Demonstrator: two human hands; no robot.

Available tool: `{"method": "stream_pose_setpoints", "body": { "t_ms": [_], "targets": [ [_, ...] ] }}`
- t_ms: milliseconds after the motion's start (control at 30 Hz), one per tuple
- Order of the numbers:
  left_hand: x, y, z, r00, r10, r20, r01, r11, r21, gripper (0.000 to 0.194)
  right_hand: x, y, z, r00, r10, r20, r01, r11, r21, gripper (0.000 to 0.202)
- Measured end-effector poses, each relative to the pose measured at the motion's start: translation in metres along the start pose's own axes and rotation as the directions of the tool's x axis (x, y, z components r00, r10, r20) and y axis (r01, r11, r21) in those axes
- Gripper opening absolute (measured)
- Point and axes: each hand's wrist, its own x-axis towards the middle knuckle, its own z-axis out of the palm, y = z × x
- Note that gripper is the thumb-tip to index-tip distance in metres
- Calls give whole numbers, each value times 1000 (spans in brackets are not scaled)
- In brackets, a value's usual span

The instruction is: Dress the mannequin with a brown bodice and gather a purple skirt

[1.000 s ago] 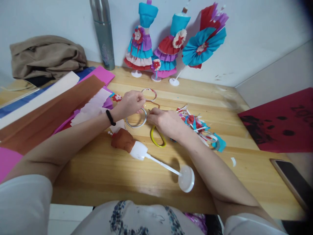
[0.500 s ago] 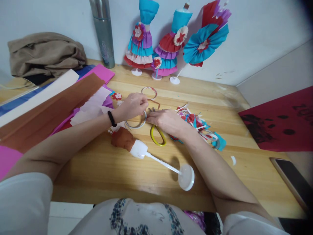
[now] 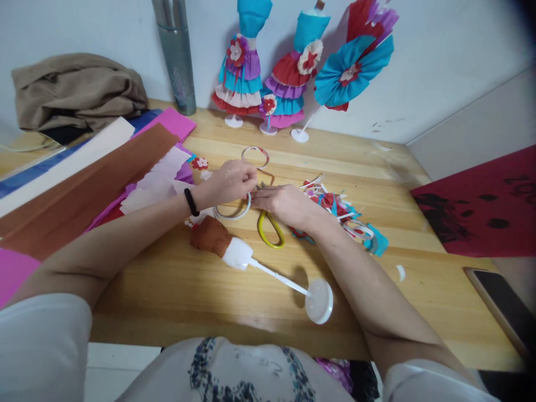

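Observation:
My left hand (image 3: 234,181), a black band on its wrist, is closed with the fingertips pinched; what they hold is too small to make out. Just under it a roll of tape (image 3: 233,215) stands or leans on the table. My right hand (image 3: 282,202) lies low, palm down, its fingers pressed together and pointing left towards the left fingertips; anything under them is hidden. Scissors (image 3: 270,244) with a yellow handle lie partly beneath that hand. Nearer me a small white dress-form stand (image 3: 238,254), its upper part wrapped in brown crepe paper (image 3: 210,234), rests on its side.
Finished paper dresses (image 3: 251,72) on stands line the wall. Folded crepe paper (image 3: 138,162) and a brown cloth (image 3: 79,89) lie left, beside a flask (image 3: 178,61). Another tape roll (image 3: 266,162) lies behind my hands. Paper scraps (image 3: 339,209) and a phone (image 3: 502,307) are right.
My left hand has shifted slightly right, closer to my right fingertips. The right hand stays almost in place, and the things on the table lie as before.

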Motion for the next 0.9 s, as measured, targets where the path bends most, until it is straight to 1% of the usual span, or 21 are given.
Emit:
{"method": "stream_pose_setpoints", "body": {
  "t_ms": [133,267,367,433,500,567,600,667,700,767,833,900],
  "targets": [
    [2,-3,1,998,-55,24,58,989,-137,21,-1,4,0,999,33,24,-33,999,15,28],
    [2,-6,1,995,-101,24,104,971,-216,18,-3,4,-3,995,95,16,-95,995,37,27],
    [1,-7,1,992,-120,37,126,954,-271,16,-4,4,-7,992,128,-3,-126,983,130,21],
    [1,-8,1,990,-135,46,142,939,-312,14,-4,4,-9,981,188,-40,-175,960,220,16],
    [2,-9,1,986,-157,57,167,917,-361,13,-3,4,-10,946,308,-98,-265,913,311,14],
    [2,-8,-1,982,-178,68,191,896,-401,13,-2,3,-9,881,444,-167,-346,842,414,11],
    [2,-6,-2,978,-191,79,207,883,-422,13,-1,2,-8,847,494,-194,-361,804,472,10],
    [2,-3,-5,971,-218,102,240,847,-475,14,1,0,-6,794,561,-235,-345,734,585,10],
    [1,-1,-6,967,-229,115,255,823,-508,14,2,-1,-4,775,581,-251,-322,704,633,11],
    [0,2,-8,960,-244,133,276,774,-570,14,3,-2,-1,753,594,-283,-262,665,700,13],
    [-1,4,-9,957,-255,140,286,740,-609,14,5,-2,3,740,597,-311,-212,645,734,13],
    [-1,6,-8,950,-269,157,305,703,-643,14,6,-2,6,727,607,-320,-202,635,746,13]
  ]
}}
